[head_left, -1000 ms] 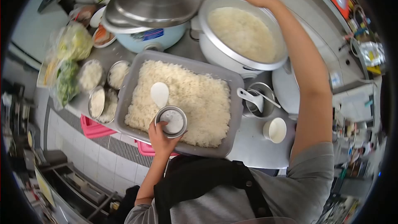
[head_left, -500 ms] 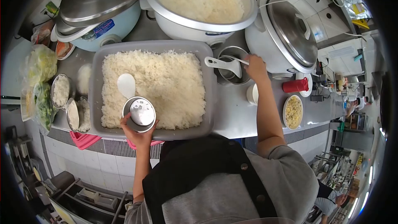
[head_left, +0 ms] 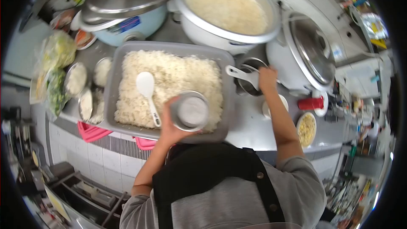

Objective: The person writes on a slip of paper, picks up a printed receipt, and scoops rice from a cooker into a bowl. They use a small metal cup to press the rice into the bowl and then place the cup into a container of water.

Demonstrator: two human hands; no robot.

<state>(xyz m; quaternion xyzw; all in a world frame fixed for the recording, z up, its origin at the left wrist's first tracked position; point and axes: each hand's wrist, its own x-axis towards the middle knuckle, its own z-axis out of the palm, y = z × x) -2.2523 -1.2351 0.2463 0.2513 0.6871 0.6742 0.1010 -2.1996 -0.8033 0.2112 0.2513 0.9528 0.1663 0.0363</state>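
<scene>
My left hand (head_left: 170,126) grips a round metal cup (head_left: 189,111) over the near right part of a grey tub (head_left: 111,97) of cooked rice (head_left: 178,70). The cup's inside looks pale; whether it holds anything is blurred. A white rice paddle (head_left: 145,85) lies on the rice, left of the cup. My right hand (head_left: 268,80) is closed around a thin-handled utensil at a metal pot (head_left: 254,62); the utensil's other end is hidden. A second white paddle (head_left: 241,74) rests across that pot, its end near my fingers.
Behind the tub stand an open rice cooker (head_left: 203,32) full of rice and two lidded cookers (head_left: 127,29). Rice-filled metal bowls (head_left: 77,79) and bagged greens (head_left: 56,89) sit left. On the right are a white cup (head_left: 274,107), red container (head_left: 310,103) and yellowish food bowl (head_left: 306,129).
My left hand has carried the metal cup rightward across the rice, exposing the whole paddle there. My right hand stays at the metal pot, and the camera view has shifted a little.
</scene>
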